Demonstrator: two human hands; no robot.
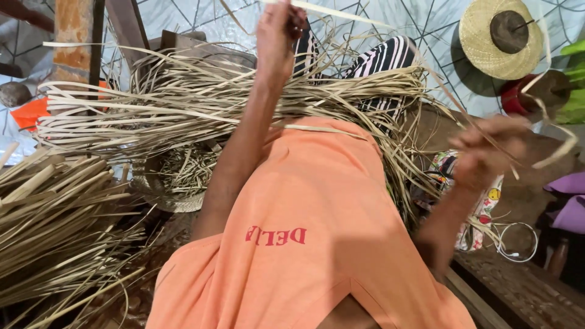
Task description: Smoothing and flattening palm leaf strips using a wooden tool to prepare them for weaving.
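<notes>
Patterned floor covering, wooden planks [518, 292] at right, straw hat [501, 38] against the wall. Dried leaf strips [183, 103] heaped across the lap, more bundled at left. Left hand [277, 33] raised, pinched shut on one strip [341, 13]. Right hand [487, 149] blurred, fingers closed on a curling strip end. Strips look light, springy, prone to splitting; best pinched near an end. Small basket [173, 180] below.

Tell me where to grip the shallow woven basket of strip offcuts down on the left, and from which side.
Take the shallow woven basket by its lower front rim, coming from above on the wearer's side. That edge is bare and turned up; the far rim lies buried under the big bundle of pale dried leaf strips, and the left forearm crosses its right side.
</notes>
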